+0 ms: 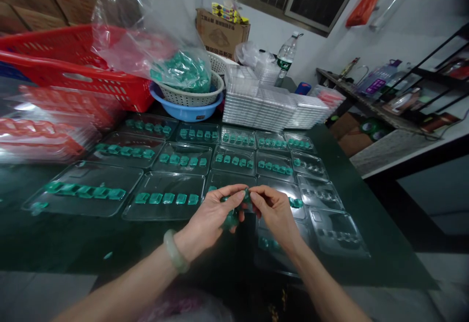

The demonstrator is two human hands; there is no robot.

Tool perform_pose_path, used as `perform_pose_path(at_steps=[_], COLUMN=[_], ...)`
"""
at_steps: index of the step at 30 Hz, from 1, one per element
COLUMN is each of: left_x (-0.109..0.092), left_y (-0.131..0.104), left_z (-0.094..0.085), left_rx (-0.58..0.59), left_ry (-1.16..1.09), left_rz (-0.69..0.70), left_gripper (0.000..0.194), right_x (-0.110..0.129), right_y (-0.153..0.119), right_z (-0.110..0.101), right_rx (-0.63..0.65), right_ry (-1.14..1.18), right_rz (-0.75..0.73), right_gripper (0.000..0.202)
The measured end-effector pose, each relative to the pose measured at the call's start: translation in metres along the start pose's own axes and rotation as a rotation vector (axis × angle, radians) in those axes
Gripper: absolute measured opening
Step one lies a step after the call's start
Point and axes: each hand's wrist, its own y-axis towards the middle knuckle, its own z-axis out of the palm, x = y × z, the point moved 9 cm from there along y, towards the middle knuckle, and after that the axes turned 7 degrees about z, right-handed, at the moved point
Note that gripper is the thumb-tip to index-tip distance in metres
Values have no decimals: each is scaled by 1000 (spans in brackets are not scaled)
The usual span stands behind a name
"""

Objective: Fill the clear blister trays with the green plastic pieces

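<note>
Over the front middle of the table, my left hand is closed in a pinch on a small translucent green piece. More green pieces sit in its curled fingers, partly hidden. My right hand meets it fingertip to fingertip, thumb and forefinger pinched on the same small piece. Clear plastic trays lie in rows around both hands. Most carry a line of green pieces in their slots. At the right, a tray shows bare slots, and another tray has one green piece at its left end.
Behind the trays, a plastic bag of green pieces rests in a basket inside a blue basin. Stacked clear trays stand beside it. A red basket and red-edged packs occupy the left. A water bottle stands behind.
</note>
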Motion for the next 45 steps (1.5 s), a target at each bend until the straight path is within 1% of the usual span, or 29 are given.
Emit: perform_pose_path(at_steps=[4, 6, 8, 10, 12, 14, 18, 21, 22, 24, 27, 28, 31, 32, 34, 36, 37, 38, 40, 42, 43, 45], left_x=[-7, -8, -7, -6, -5, -4, -5, -6, -6, 0, 11, 14, 18, 20, 25, 33, 38, 42, 47, 50, 51, 55], left_y=[-2, -3, -3, -2, -2, -2, -2, -2, -2, -1, -3, -5, -9, -10, -12, -14, -16, -17, -17, -14, -13, -12], left_z=[0, 0, 1, 1, 1, 3, 4, 1, 1, 3, 10, 12, 13, 13, 15, 17, 19, 21, 23, 23, 22, 23], left_rx=[-22, -24, -29, -44, -57, -56, -56, -50, -35, 31, 158, 176, 165, 161, 162, 161, 162, 161, 149, 117, 95, 65], left_ry=[83, 119, 144, 162, 177, 182, 200, 234, 237, 217, 98, 40, -98, -116, -149, -231, -288, -342, -416, -432, -423, -400], left_rz=[67, 103, 133, 158, 171, 179, 182, 167, 152, 83, -54, -88, -147, -165, -223, -332, -397, -456, -532, -561, -574, -599], left_gripper=[42, 41, 41, 41, 41, 41, 36, 31, 30, 29, 31, 31, 27, 25, 23, 21, 20, 20, 20, 19, 18, 16], right_x=[-2, -3, 0, 9, 17, 23, 29, 27, 25, 20, 11, 8, -1, -7, -23, -36, -38, -36, -24, -6, 2, 12], right_y=[-6, -7, -9, -13, -18, -22, -27, -28, -27, -26, -21, -20, -16, -14, -13, -17, -19, -21, -24, -29, -32, -35], right_z=[2, 0, -2, -2, -1, 1, 3, 4, 5, 5, 6, 5, 1, 1, 6, 13, 14, 10, -3, -13, -14, -14], right_rx=[-29, -75, -136, -195, -232, -255, -284, -281, -273, -249, -189, -173, -123, -82, 55, 186, 211, 198, 96, 7, -10, -11], right_ry=[-29, -83, -185, -295, -378, -432, -519, -549, -543, -509, -409, -370, -246, -181, 12, 213, 267, 271, 158, -30, -114, -231], right_rz=[-32, -58, -116, -207, -286, -330, -364, -334, -316, -279, -204, -177, -97, -47, 107, 250, 274, 254, 125, -37, -111, -219], right_gripper=[18, 14, 12, 12, 14, 16, 16, 12, 10, 8, 8, 8, 9, 10, 12, 15, 16, 14, 11, 26, 30, 26])
